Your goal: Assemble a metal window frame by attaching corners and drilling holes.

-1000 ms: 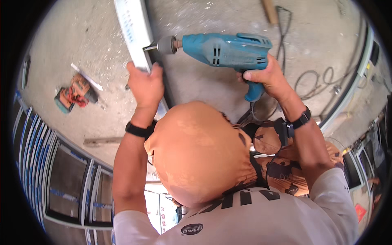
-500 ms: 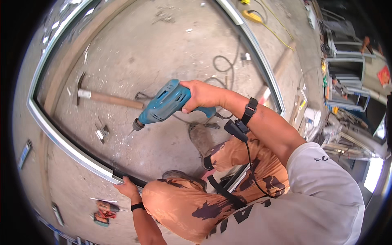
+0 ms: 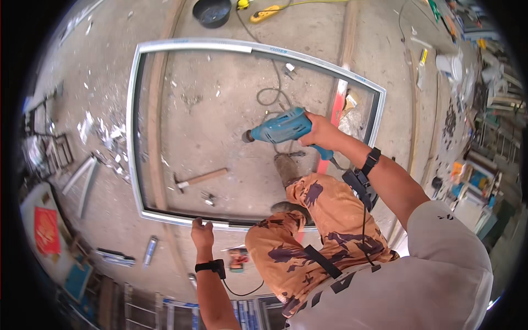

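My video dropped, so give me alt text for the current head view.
A person's right hand holds a blue drill over the space inside a rectangular frame, while the left hand touches the frame's near edge. A hammer lies on the floor inside the frame.

No longer holding the blue drill [image 3: 283, 126] at the pale frame [image 3: 131, 115] (as a second ago), but poising it over the open middle; bringing more frame and a black bowl [image 3: 212, 14] into view.

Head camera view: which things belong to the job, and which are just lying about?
In use:
blue drill, in the right hand
rectangular frame, left hand at its near edge

Apparently just lying about:
hammer
black bucket
orange power tool
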The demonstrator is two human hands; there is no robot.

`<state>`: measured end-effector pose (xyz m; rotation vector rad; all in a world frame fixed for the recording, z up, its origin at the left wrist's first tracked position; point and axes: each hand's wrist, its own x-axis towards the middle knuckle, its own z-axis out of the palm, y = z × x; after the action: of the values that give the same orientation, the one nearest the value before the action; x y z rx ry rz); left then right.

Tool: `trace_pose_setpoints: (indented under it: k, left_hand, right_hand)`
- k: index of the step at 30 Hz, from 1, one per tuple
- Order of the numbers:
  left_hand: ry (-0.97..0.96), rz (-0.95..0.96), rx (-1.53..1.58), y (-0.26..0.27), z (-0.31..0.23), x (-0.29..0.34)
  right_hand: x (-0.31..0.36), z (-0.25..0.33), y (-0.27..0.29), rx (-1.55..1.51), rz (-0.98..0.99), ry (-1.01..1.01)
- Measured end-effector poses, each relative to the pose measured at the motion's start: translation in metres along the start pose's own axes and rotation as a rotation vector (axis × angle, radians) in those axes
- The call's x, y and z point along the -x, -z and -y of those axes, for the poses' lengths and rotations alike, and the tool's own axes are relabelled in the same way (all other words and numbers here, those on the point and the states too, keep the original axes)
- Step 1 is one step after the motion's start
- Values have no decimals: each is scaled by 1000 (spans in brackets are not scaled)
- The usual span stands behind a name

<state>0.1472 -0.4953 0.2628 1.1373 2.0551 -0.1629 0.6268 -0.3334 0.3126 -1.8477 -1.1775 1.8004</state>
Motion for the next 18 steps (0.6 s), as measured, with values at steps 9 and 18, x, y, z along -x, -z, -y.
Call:
trace_pose_setpoints:
  k: [9,18]
  left_hand:
    - [-336,51,-184,100,-197,-148]
    - [-716,287,-537,118,-384,-289]
  right_hand:
    - [26,-30,16,-652,-425,-13]
    - [5,93,4,-1075,-790,24]
